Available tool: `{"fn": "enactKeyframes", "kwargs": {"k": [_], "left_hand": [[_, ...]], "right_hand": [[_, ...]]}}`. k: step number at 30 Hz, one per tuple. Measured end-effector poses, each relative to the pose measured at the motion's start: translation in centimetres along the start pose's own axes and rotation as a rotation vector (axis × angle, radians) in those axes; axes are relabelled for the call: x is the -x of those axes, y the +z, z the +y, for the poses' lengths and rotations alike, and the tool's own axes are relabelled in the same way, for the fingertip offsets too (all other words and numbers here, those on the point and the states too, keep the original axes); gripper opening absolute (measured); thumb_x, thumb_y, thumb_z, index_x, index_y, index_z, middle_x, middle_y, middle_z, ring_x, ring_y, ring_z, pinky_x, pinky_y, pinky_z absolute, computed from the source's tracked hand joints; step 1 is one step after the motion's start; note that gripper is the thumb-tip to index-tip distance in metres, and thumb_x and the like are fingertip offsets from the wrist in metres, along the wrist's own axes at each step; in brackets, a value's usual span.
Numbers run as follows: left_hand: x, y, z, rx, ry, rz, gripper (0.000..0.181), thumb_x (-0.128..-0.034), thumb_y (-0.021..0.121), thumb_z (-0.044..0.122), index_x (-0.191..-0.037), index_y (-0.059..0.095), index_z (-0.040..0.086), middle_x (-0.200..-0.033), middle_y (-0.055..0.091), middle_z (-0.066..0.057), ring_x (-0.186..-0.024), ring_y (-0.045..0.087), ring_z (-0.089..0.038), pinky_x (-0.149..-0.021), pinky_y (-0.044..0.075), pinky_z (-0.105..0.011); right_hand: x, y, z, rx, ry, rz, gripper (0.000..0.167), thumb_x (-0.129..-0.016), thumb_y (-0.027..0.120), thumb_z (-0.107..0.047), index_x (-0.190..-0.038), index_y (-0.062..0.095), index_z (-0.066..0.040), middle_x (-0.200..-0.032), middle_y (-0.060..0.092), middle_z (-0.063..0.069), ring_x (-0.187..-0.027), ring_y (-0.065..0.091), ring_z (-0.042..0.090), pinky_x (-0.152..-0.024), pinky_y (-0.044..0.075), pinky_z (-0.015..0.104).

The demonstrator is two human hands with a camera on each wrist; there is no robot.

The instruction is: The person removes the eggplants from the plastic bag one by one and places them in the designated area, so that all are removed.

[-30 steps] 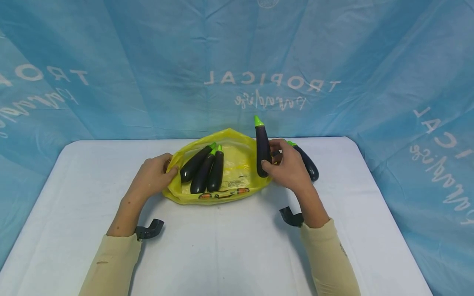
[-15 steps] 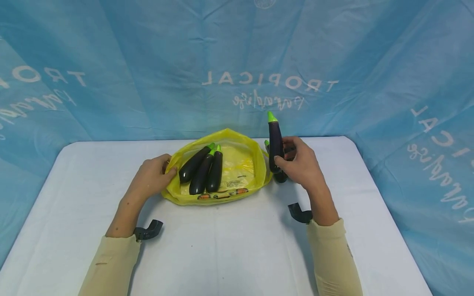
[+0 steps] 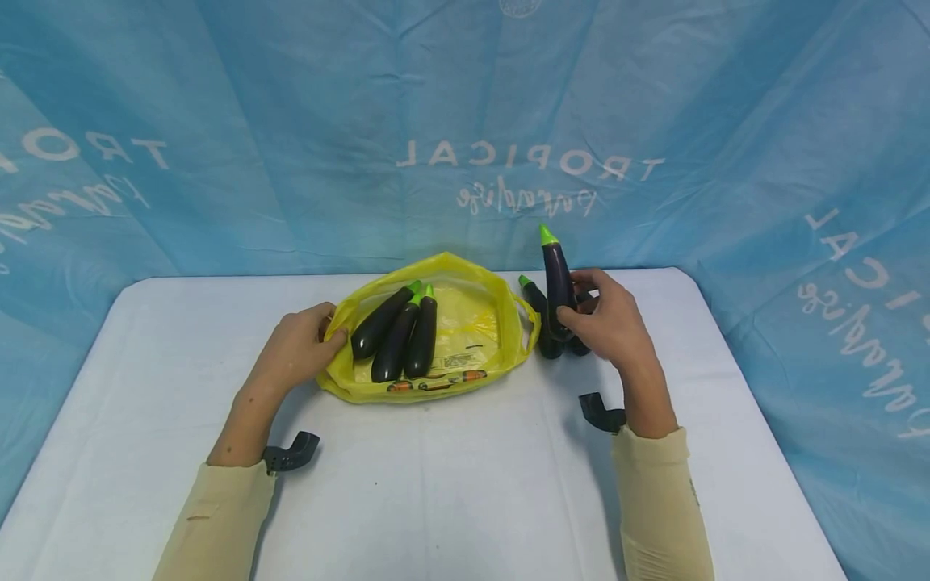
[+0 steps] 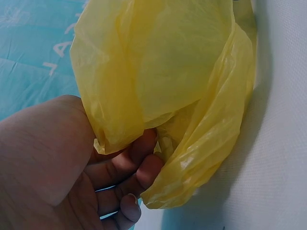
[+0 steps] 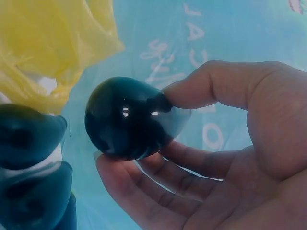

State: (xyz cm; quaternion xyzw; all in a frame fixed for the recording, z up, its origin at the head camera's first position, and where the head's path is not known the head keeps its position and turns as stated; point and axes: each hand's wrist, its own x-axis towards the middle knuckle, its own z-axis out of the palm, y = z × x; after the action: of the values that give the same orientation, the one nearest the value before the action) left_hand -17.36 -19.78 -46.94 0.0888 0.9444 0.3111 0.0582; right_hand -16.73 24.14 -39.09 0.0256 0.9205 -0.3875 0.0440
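Observation:
My left hand (image 3: 298, 351) grips the left rim of a yellow plastic bag (image 3: 479, 331), which stands with its mouth wide apart. Three dark purple toy-like eggplants (image 3: 395, 343) with bright green tops lie inside it, toward the left. Right of the bag, my right hand (image 3: 610, 319) holds another eggplant (image 3: 558, 282) near its base, green tip up, between thumb and fingers. In the right wrist view the rounded end of this eggplant (image 5: 127, 120) faces the camera. Behind it, more eggplants (image 3: 541, 319) lie on the table, partly hidden. The left wrist view shows the bag's crumpled edge (image 4: 192, 158) at my fingers.
A white cloth covers the table (image 3: 436, 500). Along its back and sides hangs a blue curtain (image 3: 305, 145) with white lettering. A handle loop of the bag (image 3: 532, 323) sticks out at the right, close to the eggplants on the table.
My right hand has moved right, carrying its eggplant from the bag's right rim to over the eggplants on the table, uncovering one beside the bag. My left hand stays on the rim.

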Motion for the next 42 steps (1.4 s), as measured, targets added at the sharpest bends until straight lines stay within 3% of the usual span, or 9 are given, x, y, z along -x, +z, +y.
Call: {"fn": "enactKeyframes", "kwargs": {"k": [16,29,42], "left_hand": [[0.1,0.0,0.1,-0.001,0.009,0.000,0.018,-0.1010,0.061,0.016,-0.110,0.063,0.000,-0.077,0.058,-0.008,-0.065,0.054,-0.021,-0.059,0.045,-0.035],[0.1,-0.1,0.1,-0.003,0.011,-0.004,0.017,-0.1008,0.060,0.016,-0.108,0.062,0.001,-0.075,0.056,-0.008,-0.064,0.053,-0.022,-0.059,0.044,-0.036],[0.1,-0.1,0.0,-0.012,0.008,-0.004,0.015,-0.1013,0.060,0.017,-0.105,0.060,0.002,-0.074,0.053,-0.007,-0.064,0.052,-0.022,-0.058,0.042,-0.036]], "right_hand": [[-0.2,-1.5,1.5,0.032,0.076,0.029,0.060,-0.093,0.068,-0.017,-0.150,0.054,-0.007,-0.140,0.060,0.016,-0.110,0.069,0.034,-0.077,0.059,0.047],[-0.4,-2.3,2.8,0.061,0.125,0.029,0.058,-0.094,0.067,-0.018,-0.149,0.054,-0.004,-0.141,0.059,0.019,-0.111,0.066,0.037,-0.082,0.058,0.050],[-0.5,-2.9,4.2,0.117,0.164,0.094,0.058,-0.094,0.067,-0.018,-0.148,0.054,0.000,-0.141,0.059,0.023,-0.118,0.063,0.042,-0.088,0.055,0.056]]}}
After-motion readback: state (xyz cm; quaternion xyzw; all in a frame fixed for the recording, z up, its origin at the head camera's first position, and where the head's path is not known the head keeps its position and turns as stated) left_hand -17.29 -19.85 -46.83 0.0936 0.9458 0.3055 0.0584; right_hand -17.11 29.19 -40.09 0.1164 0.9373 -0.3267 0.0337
